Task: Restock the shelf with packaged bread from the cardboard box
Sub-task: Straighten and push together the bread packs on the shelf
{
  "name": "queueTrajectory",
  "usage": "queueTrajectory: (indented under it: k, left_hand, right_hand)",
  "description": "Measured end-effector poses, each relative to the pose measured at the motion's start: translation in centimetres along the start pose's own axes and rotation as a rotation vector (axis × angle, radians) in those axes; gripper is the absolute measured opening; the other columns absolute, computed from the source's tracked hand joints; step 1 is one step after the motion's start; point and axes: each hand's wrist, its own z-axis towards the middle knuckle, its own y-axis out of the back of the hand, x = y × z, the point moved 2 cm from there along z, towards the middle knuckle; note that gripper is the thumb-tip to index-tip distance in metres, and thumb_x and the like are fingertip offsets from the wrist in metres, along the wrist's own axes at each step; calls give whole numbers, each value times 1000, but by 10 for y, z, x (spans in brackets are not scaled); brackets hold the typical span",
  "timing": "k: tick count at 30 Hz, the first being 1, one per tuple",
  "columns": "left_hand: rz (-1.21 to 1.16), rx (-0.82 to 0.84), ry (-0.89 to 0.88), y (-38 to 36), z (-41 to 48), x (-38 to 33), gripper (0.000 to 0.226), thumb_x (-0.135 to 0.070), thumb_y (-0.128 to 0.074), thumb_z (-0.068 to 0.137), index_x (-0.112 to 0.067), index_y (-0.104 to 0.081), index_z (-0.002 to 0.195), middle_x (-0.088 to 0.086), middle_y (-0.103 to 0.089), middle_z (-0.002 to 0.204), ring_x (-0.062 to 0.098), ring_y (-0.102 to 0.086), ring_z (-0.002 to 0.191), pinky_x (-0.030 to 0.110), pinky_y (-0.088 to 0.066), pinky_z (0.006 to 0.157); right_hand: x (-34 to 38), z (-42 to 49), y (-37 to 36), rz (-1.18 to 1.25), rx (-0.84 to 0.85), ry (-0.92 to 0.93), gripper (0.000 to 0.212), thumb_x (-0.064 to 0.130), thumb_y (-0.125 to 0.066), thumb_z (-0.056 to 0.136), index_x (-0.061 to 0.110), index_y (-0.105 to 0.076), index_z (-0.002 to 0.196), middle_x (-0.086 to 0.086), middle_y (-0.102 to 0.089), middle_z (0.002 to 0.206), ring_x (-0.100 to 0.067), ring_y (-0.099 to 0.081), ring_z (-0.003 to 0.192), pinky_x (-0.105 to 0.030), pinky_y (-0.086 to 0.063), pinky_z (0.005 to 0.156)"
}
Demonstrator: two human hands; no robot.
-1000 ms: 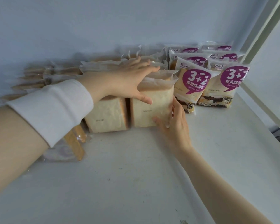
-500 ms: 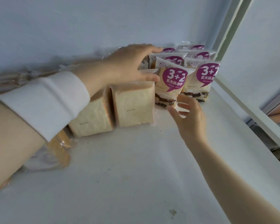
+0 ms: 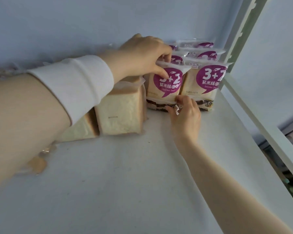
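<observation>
As it bears every pack, the shelf (image 3: 142, 174): white, fills the lower frame. Its edge runs down the right side, and a pack dragged that way could go over it.
Purple-label rows (image 3: 205, 83): upper right, packs standing one behind another. Pulling a front one out may topple those behind.
Plain bread packs (image 3: 120, 114): centre left, upright, just beside the gripped pack. A sideways shove would likely tip them.
Front purple-label pack (image 3: 166, 86): upper centre, standing on the shelf. It is soft bread in thin film, so a hard squeeze could crush it or tear the seal.
Left hand (image 3: 142, 56): fingers curled over the pack's top seal, thumb on its label. Lifting by the seal alone risks a slip.
Right hand (image 3: 184, 115): pinches the pack's lower right corner, a small hold on slick film.
Cardboard box: not in view.
</observation>
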Motion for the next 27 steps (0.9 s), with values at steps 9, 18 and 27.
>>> queueTrajectory:
  k: [9,18,27]
  left_hand:
    - [23,-79,172,-5,-6,5,42,-47,-64,78,-19,-54,106,6,-56,114,25,-52,102,32,-35,71]
    - [-71,-37,151,-6,-4,5,46,-47,-65,77,-21,-53,111,5,-56,119,24,-53,107,32,-38,73]
    - [-24,-99,169,-18,-3,3,46,-43,-65,79,-15,-48,112,8,-56,120,26,-51,108,32,-37,73]
  right_hand:
    - [5,-3,-2,-12,-62,39,43,25,-68,82,5,-53,116,-14,-52,114,-29,-49,106,-33,-41,86]
    - [14,13,-14,-101,-92,-139,39,37,-62,85,14,-59,116,-11,-48,117,-30,-42,111,-40,-40,90]
    - [11,8,-11,-53,-46,-79,40,29,-60,88,7,-55,122,-13,-50,119,-29,-45,114,-31,-38,92]
